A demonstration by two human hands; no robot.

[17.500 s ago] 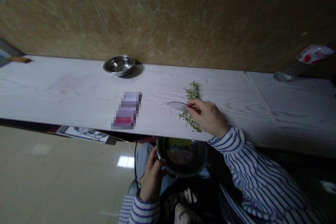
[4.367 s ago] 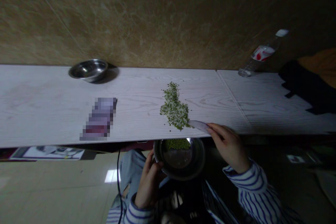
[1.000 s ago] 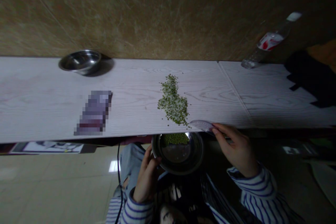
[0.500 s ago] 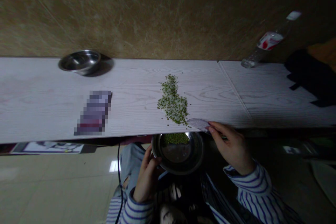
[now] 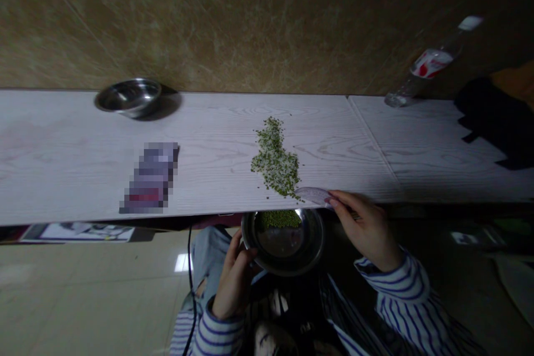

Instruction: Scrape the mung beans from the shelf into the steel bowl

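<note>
My left hand (image 5: 236,277) is closed on the left rim of a steel bowl (image 5: 287,264), just below the table's front edge. Small green beans (image 5: 280,218), which look like mung beans, lie along the bowl's far side. Between the thumb and fingers of my right hand (image 5: 364,226) is a thin, pale purple flat piece (image 5: 314,195) with a rounded outline; its exact kind is unclear. Its tip touches the table at the near end of a spread pile of green beans mixed with white grains (image 5: 276,164). A few loose beans lie around the pile.
On the white wood-grain table (image 5: 217,161), a second steel bowl (image 5: 129,99) stands back left, behind a pixelated flat object (image 5: 151,178). At the right are a clear bottle (image 5: 429,64) and a dark cloth-like item (image 5: 492,122). A black cable (image 5: 191,267) hangs left of my knees.
The flat piece has shifted very slightly left at the pile's near edge. Both hands keep their grips, and the pile looks almost the same.
</note>
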